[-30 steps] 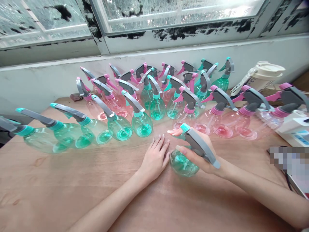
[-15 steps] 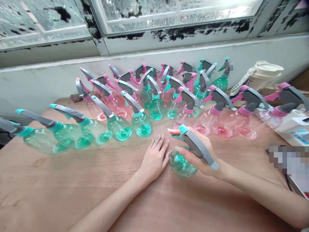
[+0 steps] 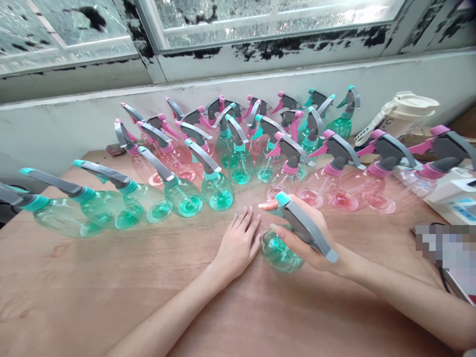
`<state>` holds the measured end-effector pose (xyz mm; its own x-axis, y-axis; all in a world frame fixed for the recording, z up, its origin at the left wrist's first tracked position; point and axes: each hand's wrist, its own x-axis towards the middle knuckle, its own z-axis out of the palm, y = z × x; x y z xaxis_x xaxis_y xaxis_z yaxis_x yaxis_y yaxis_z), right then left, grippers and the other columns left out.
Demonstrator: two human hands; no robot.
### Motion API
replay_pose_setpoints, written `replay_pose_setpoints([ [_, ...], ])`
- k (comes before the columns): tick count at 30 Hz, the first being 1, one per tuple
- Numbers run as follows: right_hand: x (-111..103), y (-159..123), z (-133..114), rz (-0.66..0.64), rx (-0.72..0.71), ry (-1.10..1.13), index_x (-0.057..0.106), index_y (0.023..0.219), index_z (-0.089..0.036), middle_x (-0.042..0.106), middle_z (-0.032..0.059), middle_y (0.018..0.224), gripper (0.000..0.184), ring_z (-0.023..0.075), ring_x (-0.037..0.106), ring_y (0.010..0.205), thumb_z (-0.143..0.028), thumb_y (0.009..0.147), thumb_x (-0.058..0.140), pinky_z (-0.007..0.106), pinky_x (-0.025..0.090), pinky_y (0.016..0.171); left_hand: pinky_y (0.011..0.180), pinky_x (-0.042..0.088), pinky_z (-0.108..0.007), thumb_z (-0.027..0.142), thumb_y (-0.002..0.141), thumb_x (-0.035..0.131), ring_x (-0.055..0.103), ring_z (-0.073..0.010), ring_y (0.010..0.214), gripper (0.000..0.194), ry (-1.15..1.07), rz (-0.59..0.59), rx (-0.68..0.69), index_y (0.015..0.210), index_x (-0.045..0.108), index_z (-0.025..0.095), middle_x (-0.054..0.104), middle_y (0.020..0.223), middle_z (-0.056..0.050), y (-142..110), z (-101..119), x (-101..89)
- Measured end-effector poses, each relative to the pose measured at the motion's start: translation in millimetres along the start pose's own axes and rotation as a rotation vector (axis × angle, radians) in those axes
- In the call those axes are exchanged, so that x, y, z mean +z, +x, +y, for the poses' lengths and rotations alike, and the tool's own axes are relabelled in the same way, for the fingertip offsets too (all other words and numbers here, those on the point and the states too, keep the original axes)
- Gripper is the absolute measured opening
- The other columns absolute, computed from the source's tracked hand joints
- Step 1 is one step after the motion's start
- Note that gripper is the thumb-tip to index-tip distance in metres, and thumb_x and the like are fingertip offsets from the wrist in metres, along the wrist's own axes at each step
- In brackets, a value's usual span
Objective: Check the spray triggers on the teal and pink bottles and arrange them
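A green spray bottle (image 3: 282,250) with a grey and teal trigger head stands on the wooden table (image 3: 156,282) in front of me. Around its neck and head, my right hand (image 3: 310,233) is closed, with the thumb and index finger pointing forward on either side of the head. The lower part of the bottle shows beneath the hand. My left hand (image 3: 238,240) lies flat on the table just left of this bottle, palm down and fingers stretched out. Beyond my left hand is another green spray bottle (image 3: 218,191).
A row of green spray bottles (image 3: 184,196) runs to the left, and pink spray bottles (image 3: 340,191) line the right. Several more stand behind, by the windowsill wall (image 3: 89,111). At the right are a cream cup (image 3: 409,111), a white device (image 3: 451,196) and a blurred-out flat item (image 3: 451,253).
Both hands and the held bottle stay practically where they were. Only the camera view has shifted very slightly.
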<state>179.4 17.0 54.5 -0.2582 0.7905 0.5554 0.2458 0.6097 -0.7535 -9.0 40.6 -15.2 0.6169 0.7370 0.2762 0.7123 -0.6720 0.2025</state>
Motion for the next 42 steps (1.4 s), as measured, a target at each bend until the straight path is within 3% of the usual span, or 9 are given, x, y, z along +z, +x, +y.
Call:
replay_pose_setpoints([
  [6, -3.8, 7.7, -9.2, 0.004, -0.076, -0.085, 0.056, 0.101, -0.021, 0.065, 0.0046, 0.089, 0.017, 0.0175, 0.064, 0.076, -0.014, 0.085, 0.056, 0.031, 0.055, 0.070, 0.111, 0.037, -0.054, 0.024, 0.096, 0.047, 0.042, -0.0314, 0.137, 0.037, -0.020, -0.010, 0.001, 0.131, 0.053, 0.013, 0.053, 0.140, -0.018, -0.3, 0.8, -1.9],
  [11, -5.3, 10.7, -16.6, 0.012, -0.091, -0.129, 0.049, 0.081, -0.022, 0.051, -0.0029, 0.065, 0.011, 0.0130, 0.053, 0.056, -0.013, 0.085, 0.052, 0.027, 0.048, 0.057, 0.112, 0.036, -0.054, 0.023, 0.096, 0.047, 0.040, -0.0325, 0.138, 0.036, -0.018, -0.012, 0.002, 0.128, 0.055, 0.010, 0.051, 0.141, -0.020, -0.6, -0.1, 0.0],
  [16, -3.5, 6.8, -12.3, 0.003, -0.066, -0.102, 0.054, 0.091, -0.022, 0.056, 0.0004, 0.073, 0.004, 0.0157, 0.057, 0.064, -0.021, 0.088, 0.053, 0.029, 0.050, 0.060, 0.111, 0.036, -0.054, 0.023, 0.096, 0.046, 0.040, -0.0314, 0.138, 0.037, -0.014, -0.020, -0.004, 0.130, 0.053, 0.012, 0.051, 0.142, -0.019, 0.4, 0.7, -2.3],
  [22, -1.9, 1.5, -2.3, 0.003, -0.125, -0.055, 0.059, 0.117, -0.021, 0.067, 0.0085, 0.096, 0.037, 0.0229, 0.068, 0.086, -0.046, 0.090, 0.058, 0.036, 0.055, 0.080, 0.112, 0.035, -0.052, 0.025, 0.096, 0.049, 0.042, -0.0316, 0.137, 0.033, -0.009, -0.035, -0.013, 0.125, 0.057, 0.012, 0.051, 0.141, -0.019, 0.3, 1.8, -1.3],
  [26, -1.4, -9.0, 3.0, 0.011, -0.075, -0.069, 0.057, 0.128, -0.021, 0.068, 0.0115, 0.103, 0.069, 0.0276, 0.069, 0.083, -0.068, 0.078, 0.059, 0.040, 0.057, 0.073, 0.111, 0.037, -0.052, 0.026, 0.095, 0.051, 0.040, -0.0323, 0.138, 0.036, -0.002, -0.005, -0.022, 0.127, 0.056, 0.010, 0.048, 0.143, -0.021, -2.1, 2.0, 1.5],
  [30, 1.9, -23.1, 2.7, 0.060, 0.006, -0.216, 0.056, 0.130, -0.026, 0.068, 0.0060, 0.094, 0.053, 0.0227, 0.065, 0.068, -0.051, 0.084, 0.065, 0.038, 0.056, 0.063, 0.111, 0.037, -0.049, 0.026, 0.096, 0.052, 0.040, -0.0314, 0.138, 0.040, -0.012, -0.004, -0.028, 0.132, 0.053, 0.009, 0.045, 0.147, -0.020, -3.8, 2.2, 1.7],
  [35, 1.3, -39.1, -5.7, 0.120, -0.054, -0.372, 0.043, 0.136, -0.026, 0.061, 0.0112, 0.116, 0.059, 0.0281, 0.064, 0.094, -0.043, 0.084, 0.067, 0.044, 0.055, 0.079, 0.110, 0.038, -0.049, 0.026, 0.096, 0.050, 0.040, -0.0301, 0.139, 0.042, -0.026, 0.013, -0.012, 0.135, 0.051, 0.010, 0.043, 0.148, -0.020, -6.7, -0.6, 2.2],
  [39, -4.2, -48.0, -16.1, 0.053, 0.005, -0.498, 0.052, 0.121, -0.024, 0.060, 0.0069, 0.095, 0.040, 0.0268, 0.062, 0.094, -0.033, 0.085, 0.067, 0.042, 0.053, 0.083, 0.110, 0.038, -0.049, 0.024, 0.096, 0.050, 0.042, -0.0303, 0.137, 0.039, -0.040, 0.026, 0.025, 0.133, 0.053, 0.011, 0.046, 0.146, -0.020, -13.1, -8.8, 0.9],
  [42, -4.7, -45.6, -20.8, 0.055, 0.071, -0.534, 0.055, 0.112, -0.024, 0.060, 0.0055, 0.091, 0.030, 0.0263, 0.061, 0.095, -0.034, 0.086, 0.066, 0.042, 0.052, 0.083, 0.108, 0.041, -0.050, 0.020, 0.094, 0.050, 0.048, -0.0305, 0.132, 0.034, -0.118, 0.095, 0.069, 0.127, 0.057, 0.012, 0.053, 0.140, -0.018, -22.1, -17.1, -3.9],
])
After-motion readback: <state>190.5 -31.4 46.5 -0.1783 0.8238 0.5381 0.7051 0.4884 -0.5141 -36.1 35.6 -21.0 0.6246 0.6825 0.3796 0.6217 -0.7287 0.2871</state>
